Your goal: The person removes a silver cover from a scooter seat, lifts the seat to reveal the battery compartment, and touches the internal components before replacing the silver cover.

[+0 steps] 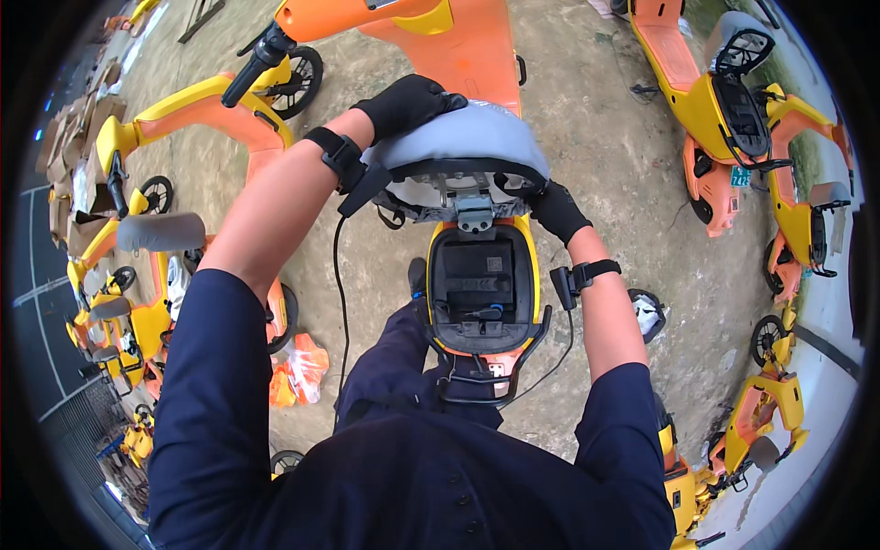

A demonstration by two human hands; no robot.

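Note:
An orange and yellow scooter stands in front of me with its grey seat (467,137) tipped up on a metal hinge (474,213). My left hand (408,105), in a black glove, is closed over the seat's far left edge, its fingers partly hidden. At the seat's right corner, my right hand (557,209), also gloved in black, grips the rim near the underside; some fingertips are out of sight. Below the hinge lies the uncovered black storage compartment (483,280), with a small blue and black item (489,313) inside. A black rear rack (477,398) sticks out nearest me.
More yellow and orange scooters (706,119) stand on both sides along the concrete floor. An orange plastic bag (300,368) lies at left. Cardboard boxes (82,156) are piled at far left. From my left wrist strap hangs a black cable (339,284).

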